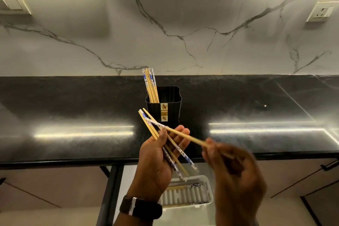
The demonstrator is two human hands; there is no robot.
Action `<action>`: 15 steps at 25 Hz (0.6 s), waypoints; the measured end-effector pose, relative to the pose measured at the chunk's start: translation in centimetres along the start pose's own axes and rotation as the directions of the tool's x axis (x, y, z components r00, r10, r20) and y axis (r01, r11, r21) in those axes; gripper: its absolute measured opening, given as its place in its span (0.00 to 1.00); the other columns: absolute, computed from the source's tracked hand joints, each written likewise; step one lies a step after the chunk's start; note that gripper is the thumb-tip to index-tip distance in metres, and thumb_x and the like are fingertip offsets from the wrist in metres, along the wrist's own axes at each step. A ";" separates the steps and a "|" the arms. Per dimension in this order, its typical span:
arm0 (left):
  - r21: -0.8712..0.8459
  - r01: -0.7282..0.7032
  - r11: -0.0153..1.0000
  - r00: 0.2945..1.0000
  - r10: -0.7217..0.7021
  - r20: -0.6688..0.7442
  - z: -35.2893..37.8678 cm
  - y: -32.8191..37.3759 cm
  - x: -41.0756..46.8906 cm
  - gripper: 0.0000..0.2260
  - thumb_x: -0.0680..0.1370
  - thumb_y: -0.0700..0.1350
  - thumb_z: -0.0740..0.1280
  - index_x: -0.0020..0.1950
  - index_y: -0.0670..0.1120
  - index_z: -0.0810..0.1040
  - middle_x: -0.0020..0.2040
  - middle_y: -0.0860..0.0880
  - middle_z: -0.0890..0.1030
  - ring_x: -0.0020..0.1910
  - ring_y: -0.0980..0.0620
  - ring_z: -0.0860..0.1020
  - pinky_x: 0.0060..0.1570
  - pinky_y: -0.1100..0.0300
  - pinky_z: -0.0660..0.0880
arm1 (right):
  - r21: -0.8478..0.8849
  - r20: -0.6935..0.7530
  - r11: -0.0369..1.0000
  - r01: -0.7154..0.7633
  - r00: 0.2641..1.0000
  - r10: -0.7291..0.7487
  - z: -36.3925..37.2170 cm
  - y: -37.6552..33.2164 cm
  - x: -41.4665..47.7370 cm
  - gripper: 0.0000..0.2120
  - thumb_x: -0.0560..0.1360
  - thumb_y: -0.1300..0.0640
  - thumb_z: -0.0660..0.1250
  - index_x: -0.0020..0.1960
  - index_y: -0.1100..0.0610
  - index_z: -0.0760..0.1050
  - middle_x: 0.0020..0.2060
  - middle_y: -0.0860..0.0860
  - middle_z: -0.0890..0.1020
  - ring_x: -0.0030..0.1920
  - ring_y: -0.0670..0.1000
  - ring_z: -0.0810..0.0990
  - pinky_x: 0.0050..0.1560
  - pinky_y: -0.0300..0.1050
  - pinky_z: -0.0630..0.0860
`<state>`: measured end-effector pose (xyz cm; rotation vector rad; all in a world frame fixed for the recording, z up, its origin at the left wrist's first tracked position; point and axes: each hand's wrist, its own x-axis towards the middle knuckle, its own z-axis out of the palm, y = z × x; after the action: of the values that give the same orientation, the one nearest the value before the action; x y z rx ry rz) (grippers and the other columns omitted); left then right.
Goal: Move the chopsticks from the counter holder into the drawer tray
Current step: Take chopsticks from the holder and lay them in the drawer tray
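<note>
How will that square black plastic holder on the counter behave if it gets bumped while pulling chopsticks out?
The square black plastic holder looks thin-walled, so probably light and easy to slide on the glossy black counter. The remaining wooden chopsticks lean into its left corner, so it may tip that way.

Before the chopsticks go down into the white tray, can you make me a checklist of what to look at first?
1. Left hand has a grip on its bundle of chopsticks: ok, though they splay crosswise.
2. Right hand has a grip on the single chopstick: ok, but the hand is blurred.
3. Drawer tray is below the hands and open: ok.
4. Room left in the tray: ok, only a few chopsticks lie inside.
5. Counter holder emptied: not ok, several chopsticks still stand in it.
</note>
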<state>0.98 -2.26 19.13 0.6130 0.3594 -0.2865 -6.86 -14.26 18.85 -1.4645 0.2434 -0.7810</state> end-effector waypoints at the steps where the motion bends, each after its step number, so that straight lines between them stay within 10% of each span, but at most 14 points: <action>1: -0.042 -0.023 0.999 1.000 0.022 -0.013 0.3 -0.1 0.1 0.13 0.85 0.43 0.58 0.65 0.38 0.73 0.55 0.32 0.84 0.52 0.36 0.85 0.45 0.46 0.84 | -0.060 0.016 0.998 0.025 1.000 -0.024 -0.5 1.4 -1.7 0.08 0.68 0.67 0.76 0.44 0.60 0.80 0.43 0.50 0.89 0.42 0.50 0.90 0.41 0.45 0.85; 5: -0.074 -0.110 0.991 0.992 0.105 -0.062 -0.3 -0.9 0.8 0.12 0.85 0.43 0.59 0.65 0.39 0.73 0.53 0.34 0.85 0.50 0.37 0.86 0.42 0.47 0.84 | -0.093 0.054 0.990 -0.109 0.992 0.114 -2.5 3.5 -4.1 0.07 0.65 0.61 0.76 0.41 0.56 0.80 0.40 0.48 0.89 0.42 0.47 0.89 0.40 0.33 0.82; 11: 0.177 -0.243 0.954 0.961 0.262 -0.087 -2.2 -0.6 1.1 0.11 0.85 0.44 0.58 0.61 0.40 0.76 0.52 0.37 0.86 0.50 0.39 0.86 0.46 0.46 0.83 | -0.375 0.134 0.916 -0.140 0.970 0.203 -5.5 -0.4 2.4 0.09 0.67 0.61 0.79 0.43 0.52 0.81 0.36 0.46 0.88 0.35 0.47 0.88 0.40 0.45 0.85; 15: 0.748 -0.506 0.429 0.792 0.575 0.205 -4.8 0.3 1.3 0.07 0.84 0.44 0.60 0.56 0.46 0.76 0.51 0.47 0.86 0.52 0.50 0.85 0.52 0.51 0.82 | -0.639 0.309 0.769 0.003 0.917 0.253 -8.6 -8.3 8.9 0.21 0.57 0.37 0.77 0.43 0.48 0.82 0.34 0.49 0.88 0.34 0.52 0.88 0.36 0.52 0.85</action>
<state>1.05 0.63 15.12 1.5882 0.0674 0.2592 -8.11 -25.69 28.27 -2.1807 0.3231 -0.2794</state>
